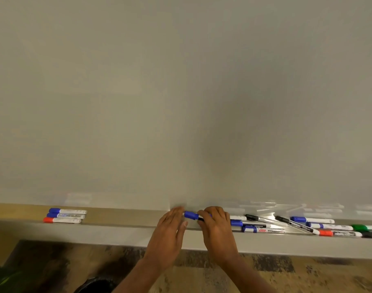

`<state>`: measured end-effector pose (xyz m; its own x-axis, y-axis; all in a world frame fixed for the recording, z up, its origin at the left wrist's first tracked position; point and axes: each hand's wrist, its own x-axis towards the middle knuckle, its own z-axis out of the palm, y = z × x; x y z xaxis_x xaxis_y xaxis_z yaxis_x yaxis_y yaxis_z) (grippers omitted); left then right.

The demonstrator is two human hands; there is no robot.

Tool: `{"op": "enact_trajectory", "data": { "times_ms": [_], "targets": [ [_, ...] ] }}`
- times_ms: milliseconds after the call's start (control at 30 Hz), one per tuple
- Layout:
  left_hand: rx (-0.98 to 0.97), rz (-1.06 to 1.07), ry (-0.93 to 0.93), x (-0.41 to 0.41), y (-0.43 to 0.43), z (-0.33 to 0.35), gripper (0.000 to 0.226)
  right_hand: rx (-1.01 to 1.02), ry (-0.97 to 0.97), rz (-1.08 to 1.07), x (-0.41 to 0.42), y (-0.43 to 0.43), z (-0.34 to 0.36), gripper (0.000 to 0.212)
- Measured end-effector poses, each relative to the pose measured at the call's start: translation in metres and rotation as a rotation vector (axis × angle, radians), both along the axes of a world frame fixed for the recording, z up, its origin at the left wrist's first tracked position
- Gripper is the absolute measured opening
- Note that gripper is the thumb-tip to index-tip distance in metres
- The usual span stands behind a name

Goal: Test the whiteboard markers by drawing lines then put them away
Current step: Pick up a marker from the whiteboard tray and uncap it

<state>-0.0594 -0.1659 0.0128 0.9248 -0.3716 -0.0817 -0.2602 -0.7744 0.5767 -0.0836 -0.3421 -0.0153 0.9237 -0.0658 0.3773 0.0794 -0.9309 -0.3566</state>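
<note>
Blue-capped marker (191, 215) at the middle of the whiteboard tray (121, 229). Right hand (217, 224) curls its fingers round the barrel; left hand (170, 226), fingers nearly straight, touches the cap end. Three markers (65, 215) lie left, a loose pile (303, 226) right.

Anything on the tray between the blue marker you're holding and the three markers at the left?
Nothing visible. The blue-capped marker is in the right hand, beside the left hand; the tray from there to the three left markers shows bare.
</note>
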Motion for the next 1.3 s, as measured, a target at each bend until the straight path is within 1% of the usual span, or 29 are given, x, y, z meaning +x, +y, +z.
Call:
{"op": "enact_trajectory", "data": {
  "times_ms": [67, 133, 167, 200, 267, 367, 433, 533, 600, 700, 800, 900, 967, 1100, 1300],
  "targets": [
    [-0.054, 0.018, -0.053, 0.001, 0.001, 0.021, 0.087, 0.013, -0.051, 0.002, 0.0, 0.003, 0.019, 0.033],
    [-0.122, 0.041, -0.095, 0.003, 0.002, 0.041, 0.065, 0.03, -0.119, 0.012, 0.0, 0.006, 0.041, 0.03],
    [-0.172, 0.052, -0.097, 0.004, 0.003, 0.052, 0.055, 0.045, -0.154, 0.022, 0.0, 0.007, 0.053, 0.025],
    [-0.24, 0.063, -0.093, 0.005, 0.003, 0.064, 0.049, 0.06, -0.182, 0.036, -0.001, 0.008, 0.066, 0.02],
    [-0.41, 0.106, -0.033, 0.005, 0.002, 0.092, 0.041, 0.122, -0.199, 0.064, -0.002, 0.01, 0.093, 0.019],
    [-0.666, 0.123, 0.063, 0.003, -0.001, 0.145, 0.029, 0.314, -0.164, 0.101, -0.006, 0.012, 0.138, 0.021],
    [-0.806, 0.091, 0.125, 0.0, -0.001, 0.181, 0.025, 0.497, -0.149, 0.163, -0.012, 0.015, 0.172, 0.02],
    [-0.917, 0.037, 0.182, -0.003, -0.001, 0.229, 0.029, 0.708, -0.141, 0.204, -0.02, 0.021, 0.221, 0.023],
    [-0.952, -0.008, 0.197, -0.006, -0.003, 0.254, 0.033, 0.789, -0.116, 0.211, -0.026, 0.025, 0.252, 0.025],
    [-0.99, -0.074, 0.196, -0.01, -0.009, 0.285, 0.032, 0.885, -0.1, 0.234, -0.033, 0.028, 0.293, 0.023],
    [-1.068, -0.131, 0.189, -0.013, -0.014, 0.313, 0.032, 1.031, -0.083, 0.282, -0.04, 0.03, 0.329, 0.022],
    [-1.097, -0.187, 0.186, -0.015, -0.017, 0.336, 0.036, 1.187, -0.021, 0.319, -0.046, 0.029, 0.357, 0.038],
    [-1.103, -0.24, 0.204, -0.016, -0.02, 0.347, 0.037, 1.265, 0.042, 0.372, -0.048, 0.026, 0.372, 0.044],
    [-1.162, -0.303, 0.25, -0.02, -0.024, 0.365, 0.039, 1.305, 0.103, 0.431, -0.053, 0.021, 0.391, 0.047],
    [-1.221, -0.346, 0.259, -0.022, -0.033, 0.383, 0.035, 1.298, 0.026, 0.322, -0.052, 0.018, 0.408, 0.04]
  ]
}}
